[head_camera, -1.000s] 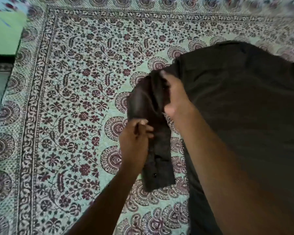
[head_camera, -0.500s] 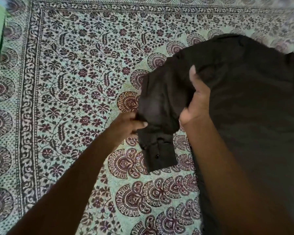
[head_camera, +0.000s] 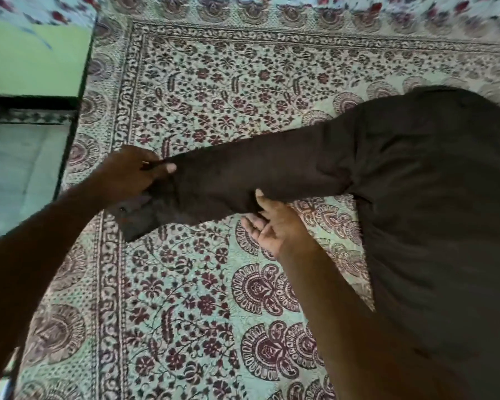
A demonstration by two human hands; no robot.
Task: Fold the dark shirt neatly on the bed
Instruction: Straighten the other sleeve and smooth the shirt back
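Note:
The dark shirt (head_camera: 433,197) lies spread over the right side of the bed. Its long sleeve (head_camera: 257,171) stretches out to the left, nearly straight, with the buttoned cuff (head_camera: 136,217) at its end. My left hand (head_camera: 133,174) pinches the sleeve just above the cuff, thumb on top. Under the sleeve's lower edge, around its middle, is my right hand (head_camera: 272,226); its thumb touches the cloth and the fingers are spread apart, gripping nothing. My right forearm hides part of the shirt's lower body.
The bed is covered by a pale green sheet (head_camera: 202,284) printed with maroon flowers and a patterned border. The bed's left edge (head_camera: 70,140) runs down the left side, with a green wall (head_camera: 35,56) and pale floor (head_camera: 20,174) beyond it.
The bunched sleeve has been drawn out to the left and now lies stretched. My left hand moved left with it. My right hand let go of the cloth and opened below the sleeve.

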